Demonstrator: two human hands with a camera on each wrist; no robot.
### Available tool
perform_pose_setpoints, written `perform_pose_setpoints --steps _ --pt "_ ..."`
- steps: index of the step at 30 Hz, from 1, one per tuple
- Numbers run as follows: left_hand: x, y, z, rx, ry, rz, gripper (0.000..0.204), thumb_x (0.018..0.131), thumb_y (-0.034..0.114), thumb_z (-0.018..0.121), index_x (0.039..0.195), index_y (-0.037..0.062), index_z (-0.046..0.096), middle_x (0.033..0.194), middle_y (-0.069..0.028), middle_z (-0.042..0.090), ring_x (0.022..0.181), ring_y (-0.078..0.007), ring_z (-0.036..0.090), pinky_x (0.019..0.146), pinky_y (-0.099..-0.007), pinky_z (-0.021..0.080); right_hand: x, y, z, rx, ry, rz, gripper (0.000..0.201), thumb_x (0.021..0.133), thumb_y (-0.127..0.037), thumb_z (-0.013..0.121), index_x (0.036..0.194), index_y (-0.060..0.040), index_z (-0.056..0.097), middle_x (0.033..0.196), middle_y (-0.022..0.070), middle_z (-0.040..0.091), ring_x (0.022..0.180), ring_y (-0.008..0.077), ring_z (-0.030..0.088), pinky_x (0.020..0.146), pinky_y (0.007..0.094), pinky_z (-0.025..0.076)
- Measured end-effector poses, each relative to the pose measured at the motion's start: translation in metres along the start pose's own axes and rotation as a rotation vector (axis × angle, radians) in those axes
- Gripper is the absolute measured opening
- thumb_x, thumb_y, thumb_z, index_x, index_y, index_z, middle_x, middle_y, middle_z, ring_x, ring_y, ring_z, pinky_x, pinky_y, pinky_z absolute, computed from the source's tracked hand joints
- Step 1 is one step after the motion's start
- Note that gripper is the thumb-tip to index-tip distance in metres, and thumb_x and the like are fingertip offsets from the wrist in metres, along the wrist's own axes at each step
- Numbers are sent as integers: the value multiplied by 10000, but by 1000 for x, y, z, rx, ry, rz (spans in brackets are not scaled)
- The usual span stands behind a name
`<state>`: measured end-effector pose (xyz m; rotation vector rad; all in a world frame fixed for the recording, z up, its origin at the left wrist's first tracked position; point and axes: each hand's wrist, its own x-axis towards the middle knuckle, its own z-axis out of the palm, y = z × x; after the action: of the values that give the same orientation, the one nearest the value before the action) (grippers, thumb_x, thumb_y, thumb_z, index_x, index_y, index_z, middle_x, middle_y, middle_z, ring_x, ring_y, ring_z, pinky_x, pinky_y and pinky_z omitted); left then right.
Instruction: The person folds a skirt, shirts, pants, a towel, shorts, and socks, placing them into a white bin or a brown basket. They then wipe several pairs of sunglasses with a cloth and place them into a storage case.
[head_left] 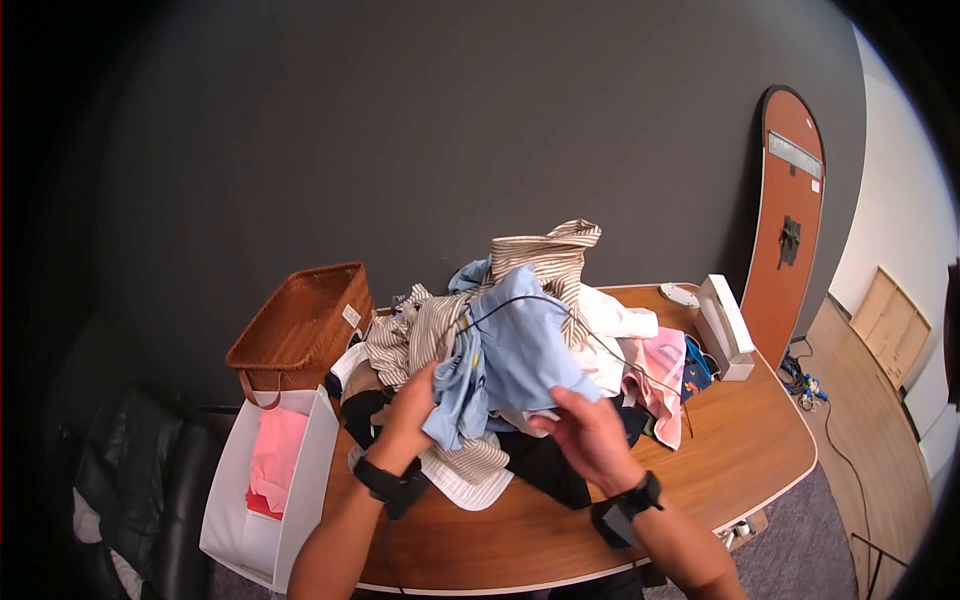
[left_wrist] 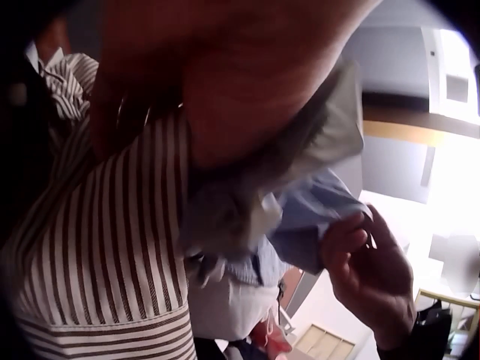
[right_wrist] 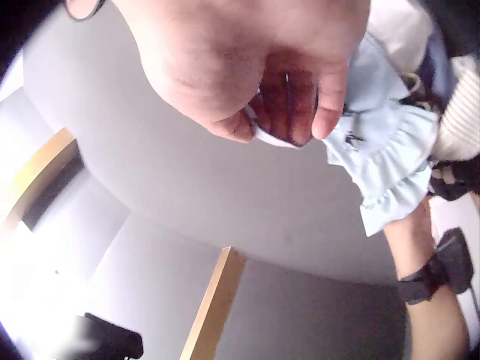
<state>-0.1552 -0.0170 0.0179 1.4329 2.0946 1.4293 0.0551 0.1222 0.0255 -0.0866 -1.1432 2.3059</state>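
Note:
A light blue garment (head_left: 525,340) with a ruffled edge is held up over a heap of clothes, between both hands. At its left side, my left hand (head_left: 408,408) grips the bunched cloth. My right hand (head_left: 588,432) pinches the garment's lower right edge between thumb and fingers. In the right wrist view, the ruffle (right_wrist: 397,161) hangs in front of the left forearm, and a thin pale edge shows at the right fingertips. Brown-striped cloth (left_wrist: 112,240) lies close below the left hand in the left wrist view, where that hand's fingertips are mostly hidden.
The heap with striped shirts (head_left: 545,255) and a pink cloth (head_left: 660,370) covers the wooden table's (head_left: 740,450) middle. A wicker basket (head_left: 300,325) and a white bin (head_left: 228,500) with pink clothing stand left. A white box-like device (head_left: 725,325) stands at the right.

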Motion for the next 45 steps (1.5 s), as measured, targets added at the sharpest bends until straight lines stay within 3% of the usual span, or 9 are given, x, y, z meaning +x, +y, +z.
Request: perform_pose_setpoints --steps 1,2,8,12,15,24,33,38,45 --pt "-5 -15 -9 232 99 120 519 778 57 701 1259 -1 513 1105 -122 669 1008 -190 639 899 -311 481 -8 -12 -2 -13 -5 -53 399 925 -142 586 1294 -19 497 1186 94 610 1014 219 623 768 344 564" --pt "-10 -9 -18 214 178 212 391 782 -30 590 1172 -4 565 1031 -192 673 972 -312 659 856 -354 496 -17 -23 -6 -26 -10 -101 410 924 -164 576 1297 -14 499 1204 100 611 1030 229 623 757 356 561" --pt "-27 -30 -62 137 81 68 385 765 -136 496 1120 -40 610 1007 -143 671 946 -217 636 838 -296 475 -81 -85 -48 -2 -81 -315 504 939 -351 501 1334 -38 497 1351 115 544 1244 280 515 1090 488 351" --pt "-40 -44 -74 158 49 90 303 761 -23 575 1061 -38 616 905 -78 653 867 -99 567 776 -276 480 -104 -113 -61 103 111 -349 445 976 -390 450 1238 -59 588 1229 96 634 1127 258 595 995 413 455" --pt "-46 -48 -74 260 -32 7 301 739 -70 568 1035 -40 612 933 -153 628 899 -280 627 800 -319 475 -105 -118 -71 96 261 -370 406 951 -362 487 1179 -41 586 1124 102 664 1023 244 636 929 387 497" --pt "-56 -43 -56 344 -38 -18 286 737 -40 576 1021 -39 608 965 -181 623 919 -356 615 815 -373 484 -107 -98 -64 94 282 -190 440 894 -339 544 1151 16 581 1062 143 673 936 256 665 875 385 524" --pt "-78 39 -29 355 123 187 246 763 -57 559 1004 -29 596 988 -131 590 877 -243 616 812 -316 486 -91 -73 -9 -91 -61 -147 497 874 -225 597 1273 50 490 1209 183 615 1081 290 627 973 435 480" --pt "-96 121 13 -206 -299 223 700 753 232 803 1311 5 447 1237 -144 523 1041 -234 597 861 -339 498 -77 -49 23 -318 -128 28 392 915 -101 636 1275 7 523 1161 72 611 1059 162 579 931 329 456" --pt "-85 101 11 -97 -91 261 380 807 -4 642 1180 -28 570 1027 -133 651 926 -186 646 809 -294 503 -71 -68 25 -848 -465 -18 401 871 -137 713 1223 -3 575 1138 63 623 1043 155 567 918 275 431"
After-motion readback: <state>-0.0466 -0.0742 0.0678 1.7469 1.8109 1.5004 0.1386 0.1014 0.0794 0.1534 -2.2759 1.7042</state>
